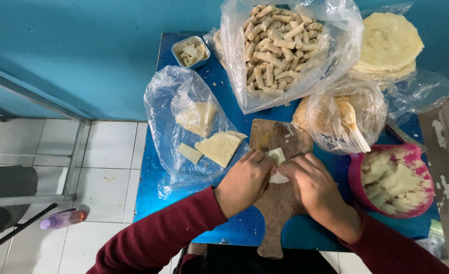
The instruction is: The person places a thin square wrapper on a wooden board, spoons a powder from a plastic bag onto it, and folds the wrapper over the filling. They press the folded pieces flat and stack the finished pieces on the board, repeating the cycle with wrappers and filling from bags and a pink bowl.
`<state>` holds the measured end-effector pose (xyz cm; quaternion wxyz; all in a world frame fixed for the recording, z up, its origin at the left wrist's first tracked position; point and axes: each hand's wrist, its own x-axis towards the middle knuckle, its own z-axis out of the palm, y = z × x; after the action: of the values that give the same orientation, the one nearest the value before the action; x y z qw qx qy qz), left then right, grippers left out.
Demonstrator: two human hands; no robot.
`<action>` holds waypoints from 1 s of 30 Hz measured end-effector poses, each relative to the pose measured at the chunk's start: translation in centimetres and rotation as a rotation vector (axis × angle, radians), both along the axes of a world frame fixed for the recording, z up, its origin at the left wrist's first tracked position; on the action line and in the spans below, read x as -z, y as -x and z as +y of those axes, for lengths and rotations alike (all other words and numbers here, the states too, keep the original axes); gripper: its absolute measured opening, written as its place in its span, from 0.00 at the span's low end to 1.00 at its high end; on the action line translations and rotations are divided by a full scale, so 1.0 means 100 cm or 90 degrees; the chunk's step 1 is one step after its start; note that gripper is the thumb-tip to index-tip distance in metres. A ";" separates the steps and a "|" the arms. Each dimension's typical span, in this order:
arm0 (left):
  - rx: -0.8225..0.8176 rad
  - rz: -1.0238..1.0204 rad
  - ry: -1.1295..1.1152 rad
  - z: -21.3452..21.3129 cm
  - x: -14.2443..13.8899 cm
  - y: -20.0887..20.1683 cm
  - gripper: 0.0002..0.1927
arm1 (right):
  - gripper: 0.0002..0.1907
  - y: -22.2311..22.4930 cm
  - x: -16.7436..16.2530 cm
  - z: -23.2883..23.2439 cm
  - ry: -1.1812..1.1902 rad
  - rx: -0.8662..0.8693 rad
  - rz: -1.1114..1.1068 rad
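Gently; your left hand point(245, 182) and right hand point(311, 183) pinch the wrap point(277, 156); fingers closed on it; thin, soft, tears easily; hold its edges.

We see a worn wood board point(278, 198), glossy blue surface point(234, 231), crinkly clear plastic bags point(176, 96), a metal tin point(191, 52), pink plastic bowl point(359, 185), matt dough wrapper point(277, 156).
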<state>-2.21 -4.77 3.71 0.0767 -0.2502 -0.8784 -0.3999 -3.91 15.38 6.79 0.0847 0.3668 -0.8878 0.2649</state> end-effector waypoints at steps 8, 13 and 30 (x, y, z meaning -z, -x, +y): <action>0.022 0.037 0.094 0.000 0.002 0.002 0.08 | 0.11 0.002 0.008 0.003 -0.006 0.003 -0.017; -0.012 -0.013 0.025 0.002 -0.001 0.007 0.10 | 0.06 0.016 0.017 0.005 0.014 0.066 -0.149; 0.027 0.022 0.015 -0.004 -0.003 0.010 0.12 | 0.09 0.008 -0.003 0.002 -0.019 0.017 -0.005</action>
<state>-3.21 -5.20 4.03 0.0801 -0.2765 -0.8761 -0.3868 -4.71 15.62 7.04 0.0791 0.3552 -0.8968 0.2516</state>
